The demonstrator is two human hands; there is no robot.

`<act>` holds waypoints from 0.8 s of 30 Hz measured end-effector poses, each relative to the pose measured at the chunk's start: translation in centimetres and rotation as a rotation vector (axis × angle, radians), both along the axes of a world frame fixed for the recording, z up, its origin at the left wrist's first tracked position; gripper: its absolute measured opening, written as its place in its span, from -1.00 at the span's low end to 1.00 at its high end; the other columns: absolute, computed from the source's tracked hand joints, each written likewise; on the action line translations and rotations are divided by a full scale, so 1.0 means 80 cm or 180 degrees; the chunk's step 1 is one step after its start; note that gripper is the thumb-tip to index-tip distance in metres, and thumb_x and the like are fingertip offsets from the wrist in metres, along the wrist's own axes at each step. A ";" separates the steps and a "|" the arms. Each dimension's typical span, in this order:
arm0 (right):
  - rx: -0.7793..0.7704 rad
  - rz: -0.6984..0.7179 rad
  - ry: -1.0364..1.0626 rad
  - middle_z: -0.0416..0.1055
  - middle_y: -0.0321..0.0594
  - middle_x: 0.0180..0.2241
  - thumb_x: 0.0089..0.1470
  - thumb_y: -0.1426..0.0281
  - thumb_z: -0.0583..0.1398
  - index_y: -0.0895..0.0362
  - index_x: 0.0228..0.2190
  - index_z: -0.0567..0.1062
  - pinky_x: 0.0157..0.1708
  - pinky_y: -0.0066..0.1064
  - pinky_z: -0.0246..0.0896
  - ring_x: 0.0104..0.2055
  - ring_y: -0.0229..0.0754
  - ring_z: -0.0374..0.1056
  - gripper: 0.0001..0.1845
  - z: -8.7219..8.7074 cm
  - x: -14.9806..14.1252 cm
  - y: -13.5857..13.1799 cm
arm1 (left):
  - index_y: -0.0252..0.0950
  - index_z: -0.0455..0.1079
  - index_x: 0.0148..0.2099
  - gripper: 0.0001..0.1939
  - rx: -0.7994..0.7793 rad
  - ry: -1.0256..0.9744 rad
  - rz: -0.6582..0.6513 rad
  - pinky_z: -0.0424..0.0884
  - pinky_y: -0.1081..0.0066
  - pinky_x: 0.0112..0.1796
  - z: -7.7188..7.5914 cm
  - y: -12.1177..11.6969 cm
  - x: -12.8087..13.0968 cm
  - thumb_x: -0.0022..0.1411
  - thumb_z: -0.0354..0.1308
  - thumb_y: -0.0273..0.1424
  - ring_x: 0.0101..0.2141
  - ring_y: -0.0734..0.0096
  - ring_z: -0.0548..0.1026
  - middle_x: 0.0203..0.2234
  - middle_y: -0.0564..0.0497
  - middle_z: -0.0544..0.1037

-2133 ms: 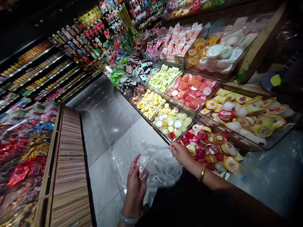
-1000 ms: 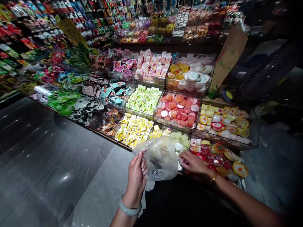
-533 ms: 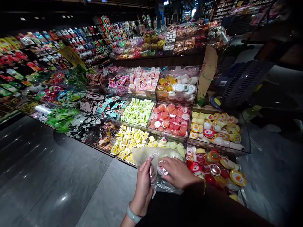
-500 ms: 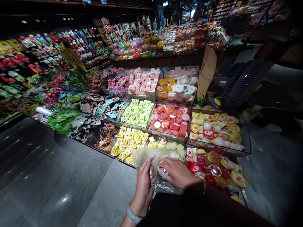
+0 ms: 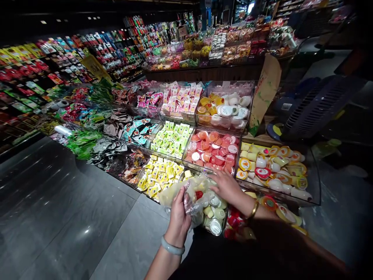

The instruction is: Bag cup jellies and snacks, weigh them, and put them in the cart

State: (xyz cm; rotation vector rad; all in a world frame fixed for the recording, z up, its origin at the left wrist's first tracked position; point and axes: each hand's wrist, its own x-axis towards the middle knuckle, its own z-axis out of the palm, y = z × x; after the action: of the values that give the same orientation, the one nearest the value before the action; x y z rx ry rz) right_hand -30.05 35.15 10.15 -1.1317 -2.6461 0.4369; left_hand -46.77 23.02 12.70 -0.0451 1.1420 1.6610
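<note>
Many glossy packets are filling the left of the frame, with crinkled green packets point(image 5: 83, 144) lying beside a smooth white roll point(image 5: 62, 130). Small, angular yellow packets point(image 5: 160, 175) are filling a bin left of centre. In the lower centre, the left hand point(image 5: 179, 217) is gripping a thin, wrinkled, translucent plastic bag point(image 5: 190, 198), a small red piece point(image 5: 199, 195) showing through its film; a smooth, pale bangle point(image 5: 172, 246) is circling that wrist. Round-lidded pale green cups point(image 5: 215, 214) are lying just right of and below the bag. The right hand point(image 5: 227, 189) is reaching leftward over the bag's right side, fingers extended; whether it is gripping anything, I cannot tell. A shiny gold bangle point(image 5: 254, 210) is circling its wrist. Domed pink cups point(image 5: 214, 149) are sitting above it, and mixed cups point(image 5: 271, 167) are crowding a clear-walled bin farther right.

Straight bin walls are dividing the display closely around the right hand, while the smooth grey floor point(image 5: 116, 233) is giving open room left of the left hand, beyond the display's slanting front edge.
</note>
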 end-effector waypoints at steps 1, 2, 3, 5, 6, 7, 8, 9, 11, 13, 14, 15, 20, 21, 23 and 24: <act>0.0031 -0.0023 0.0065 0.30 0.00 0.26 0.20 0.30 0.26 0.06 0.06 0.51 0.20 0.03 0.16 0.21 0.11 0.31 -0.61 0.009 -0.001 0.018 | -0.29 0.37 -0.33 -0.62 0.0004 -0.0030 0.0013 0.01 0.57 -0.66 0.001 0.002 0.001 -0.02 0.48 -0.22 -0.71 0.69 0.11 -0.70 0.26 0.22; 0.0085 -0.0073 0.0120 0.36 -0.04 0.21 0.25 0.31 0.21 0.06 0.01 0.53 0.16 -0.07 0.21 0.17 0.05 0.33 -0.68 0.018 -0.004 0.035 | -0.29 0.36 -0.35 -0.61 0.0014 -0.0069 0.0017 0.00 0.57 -0.66 0.003 0.004 0.002 -0.01 0.48 -0.23 -0.72 0.69 0.10 -0.71 0.27 0.21; 0.0151 -0.0150 0.0129 0.41 -0.06 0.16 0.27 0.31 0.18 0.07 -0.01 0.54 0.14 -0.14 0.23 0.15 0.02 0.34 -0.71 0.026 -0.009 0.053 | -0.29 0.34 -0.36 -0.61 0.0033 -0.0115 0.0004 -0.01 0.57 -0.66 0.007 0.007 0.003 -0.01 0.48 -0.23 -0.72 0.69 0.08 -0.72 0.27 0.19; 0.0233 -0.0318 -0.0073 0.45 -0.04 0.10 0.27 0.27 0.17 0.09 0.01 0.51 0.12 -0.18 0.22 0.13 0.03 0.33 -0.68 0.036 -0.023 0.087 | -0.28 0.30 -0.40 -0.61 0.0108 -0.0193 -0.0080 -0.02 0.57 -0.66 0.017 0.012 0.006 0.03 0.47 -0.22 -0.72 0.69 0.05 -0.73 0.28 0.15; 0.0227 -0.0376 -0.0228 0.46 -0.01 0.07 0.25 0.24 0.19 0.11 0.03 0.50 0.12 -0.17 0.21 0.13 0.06 0.33 -0.63 0.037 -0.031 0.102 | -0.28 0.29 -0.41 -0.61 0.0173 -0.0230 -0.0139 -0.01 0.57 -0.66 0.022 0.015 0.007 0.06 0.45 -0.22 -0.72 0.68 0.04 -0.73 0.28 0.14; 0.0192 -0.0405 -0.0375 0.47 0.01 0.06 0.23 0.22 0.21 0.13 0.05 0.48 0.10 -0.17 0.20 0.12 0.08 0.34 -0.59 0.036 -0.040 0.114 | -0.28 0.28 -0.42 -0.61 0.0256 -0.0274 -0.0220 0.00 0.57 -0.66 0.028 0.019 0.009 0.09 0.43 -0.21 -0.72 0.68 0.05 -0.74 0.27 0.13; 0.0143 -0.0410 -0.0490 0.48 0.04 0.04 0.21 0.20 0.22 0.15 0.05 0.48 0.09 -0.16 0.20 0.11 0.09 0.35 -0.56 0.032 -0.049 0.125 | -0.28 0.27 -0.44 -0.61 0.0351 -0.0326 -0.0318 0.01 0.56 -0.66 0.032 0.022 0.010 0.13 0.40 -0.19 -0.72 0.67 0.05 -0.74 0.26 0.14; 0.0101 -0.0404 -0.0561 0.49 0.06 0.03 0.20 0.19 0.23 0.16 0.05 0.48 0.07 -0.16 0.21 0.09 0.11 0.36 -0.55 0.027 -0.056 0.133 | -0.28 0.26 -0.46 -0.60 0.0445 -0.0383 -0.0400 0.02 0.56 -0.66 0.035 0.025 0.011 0.16 0.37 -0.18 -0.72 0.66 0.05 -0.74 0.25 0.14; 0.0049 -0.0409 -0.0610 0.50 0.09 -0.01 0.16 0.20 0.26 0.19 0.00 0.50 0.04 -0.15 0.21 0.06 0.13 0.39 -0.55 0.013 -0.069 0.143 | -0.28 0.25 -0.48 -0.59 0.0571 -0.0469 -0.0464 0.02 0.56 -0.67 0.035 0.029 0.010 0.20 0.33 -0.17 -0.72 0.66 0.07 -0.75 0.24 0.15; 0.0005 -0.0428 -0.0638 0.52 0.10 -0.05 0.11 0.21 0.30 0.20 -0.04 0.52 0.02 -0.15 0.21 0.02 0.14 0.41 -0.56 0.001 -0.076 0.149 | -0.29 0.29 -0.46 -0.63 0.0529 -0.0473 -0.0332 0.04 0.57 -0.68 0.026 0.032 0.007 0.20 0.35 -0.20 -0.72 0.66 0.11 -0.75 0.23 0.20; -0.0014 -0.0432 -0.0635 0.52 0.10 -0.07 0.09 0.23 0.31 0.21 -0.06 0.52 0.01 -0.15 0.21 0.01 0.13 0.42 -0.58 -0.002 -0.077 0.150 | -0.30 0.35 -0.42 -0.68 0.0448 -0.0438 -0.0202 0.09 0.58 -0.67 0.019 0.032 0.005 0.19 0.36 -0.22 -0.71 0.65 0.17 -0.72 0.21 0.27; -0.0025 -0.0437 -0.0617 0.52 0.09 -0.07 0.08 0.27 0.31 0.21 -0.07 0.52 0.02 -0.16 0.20 0.00 0.12 0.42 -0.60 -0.004 -0.077 0.151 | -0.30 0.40 -0.36 -0.73 0.0356 -0.0395 -0.0068 0.19 0.57 -0.64 0.013 0.031 0.002 0.18 0.37 -0.25 -0.68 0.61 0.28 -0.67 0.17 0.38; 0.0074 -0.0609 -0.0100 0.37 0.13 0.12 0.16 0.36 0.20 0.23 0.10 0.39 0.11 -0.16 0.16 0.13 0.12 0.32 -0.52 0.024 -0.062 0.146 | -0.34 0.52 -0.09 -0.75 0.0095 -0.0326 0.0263 0.55 0.32 -0.18 -0.006 0.029 -0.008 0.22 0.32 -0.32 -0.25 0.26 0.63 -0.19 -0.10 0.66; -0.0004 -0.0586 0.0225 0.35 0.12 0.14 0.15 0.33 0.21 0.23 0.12 0.37 0.13 -0.15 0.17 0.14 0.11 0.31 -0.48 0.032 -0.057 0.140 | -0.35 0.53 -0.08 -0.74 0.0102 -0.0324 0.0259 0.55 0.29 -0.14 -0.005 0.030 -0.009 0.23 0.32 -0.31 -0.24 0.25 0.63 -0.17 -0.11 0.67; -0.0546 -0.0221 0.0924 0.40 0.01 0.09 0.13 0.26 0.24 0.17 0.11 0.38 0.10 -0.16 0.24 0.09 0.06 0.35 -0.47 0.043 -0.050 0.121 | -0.35 0.53 -0.05 -0.71 0.0153 -0.0304 0.0215 0.54 0.27 -0.10 -0.004 0.032 -0.010 0.24 0.31 -0.29 -0.21 0.22 0.64 -0.17 -0.12 0.67; -0.0988 0.0106 0.1174 0.44 -0.07 0.04 0.11 0.24 0.25 0.13 0.08 0.40 0.05 -0.19 0.29 0.04 0.01 0.39 -0.49 0.045 -0.048 0.107 | -0.35 0.53 -0.04 -0.69 0.0191 -0.0289 0.0176 0.54 0.26 -0.09 -0.004 0.033 -0.011 0.24 0.31 -0.28 -0.19 0.20 0.63 -0.16 -0.12 0.67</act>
State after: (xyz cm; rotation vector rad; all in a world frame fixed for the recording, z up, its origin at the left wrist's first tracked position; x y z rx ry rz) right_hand -33.87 43.73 13.75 -0.9722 -2.3273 0.9871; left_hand -47.65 25.66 12.39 -0.1138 1.0300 1.7238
